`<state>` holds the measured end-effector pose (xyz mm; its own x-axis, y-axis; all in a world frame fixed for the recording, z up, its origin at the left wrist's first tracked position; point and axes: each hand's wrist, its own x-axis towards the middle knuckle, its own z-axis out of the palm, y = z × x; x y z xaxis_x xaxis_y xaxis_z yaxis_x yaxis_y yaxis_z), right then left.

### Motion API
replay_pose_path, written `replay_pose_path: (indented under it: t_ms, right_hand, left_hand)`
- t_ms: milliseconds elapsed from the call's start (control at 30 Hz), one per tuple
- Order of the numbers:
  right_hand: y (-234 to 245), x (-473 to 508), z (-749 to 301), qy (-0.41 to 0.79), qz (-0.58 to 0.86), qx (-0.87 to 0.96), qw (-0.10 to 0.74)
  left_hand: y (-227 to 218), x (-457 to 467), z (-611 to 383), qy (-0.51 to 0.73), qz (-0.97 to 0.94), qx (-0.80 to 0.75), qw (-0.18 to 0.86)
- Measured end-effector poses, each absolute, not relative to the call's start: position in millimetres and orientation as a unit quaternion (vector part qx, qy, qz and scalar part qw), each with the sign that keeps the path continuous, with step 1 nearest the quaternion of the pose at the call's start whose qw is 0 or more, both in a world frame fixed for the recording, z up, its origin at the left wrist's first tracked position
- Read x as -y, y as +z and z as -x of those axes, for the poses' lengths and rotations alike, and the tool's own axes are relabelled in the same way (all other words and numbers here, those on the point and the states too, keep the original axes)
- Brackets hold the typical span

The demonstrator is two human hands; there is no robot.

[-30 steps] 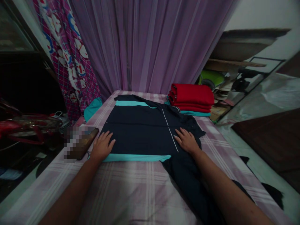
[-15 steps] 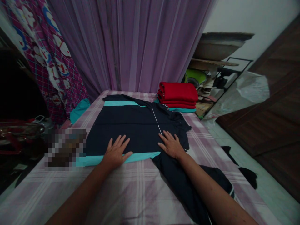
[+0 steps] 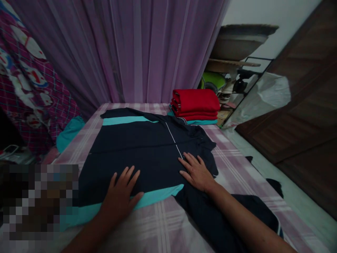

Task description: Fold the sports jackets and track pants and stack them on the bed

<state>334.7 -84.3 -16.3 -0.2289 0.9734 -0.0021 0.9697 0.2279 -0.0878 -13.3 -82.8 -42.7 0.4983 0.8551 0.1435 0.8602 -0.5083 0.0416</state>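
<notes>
A dark navy jacket (image 3: 147, 151) with teal bands and a thin white stripe lies spread on a pink plaid sheet (image 3: 163, 228). My left hand (image 3: 119, 196) rests flat on it near its teal front edge, fingers spread. Flat on the jacket beside the white stripe lies my right hand (image 3: 196, 172), fingers apart. One dark sleeve (image 3: 210, 218) trails toward me under my right forearm.
A stack of folded red clothes (image 3: 196, 103) on a teal one sits at the far right of the sheet. Purple curtains (image 3: 137, 49) hang behind. A patterned cloth (image 3: 31, 95) hangs left, a shelf with clutter (image 3: 231, 84) and a wooden door (image 3: 302, 116) stand right.
My left hand has slid rightward from the jacket's left edge toward its middle. My right hand has stayed by the white stripe. The view has turned to the right.
</notes>
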Motion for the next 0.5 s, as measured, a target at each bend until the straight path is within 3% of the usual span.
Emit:
replay_pose_path:
  t_ms: [233, 500]
  right_hand:
    - [-17.1, 86.0, -333.1, 0.027, 0.628, 0.777, 0.034]
    - [-16.1, 90.1, -329.9, 0.005, 0.654, 0.756, 0.038]
  left_hand:
    - [-64.0, 82.7, 22.0, -0.110, 0.868, 0.482, 0.046]
    - [-41.6, 79.4, 15.1, -0.082, 0.867, 0.492, 0.011]
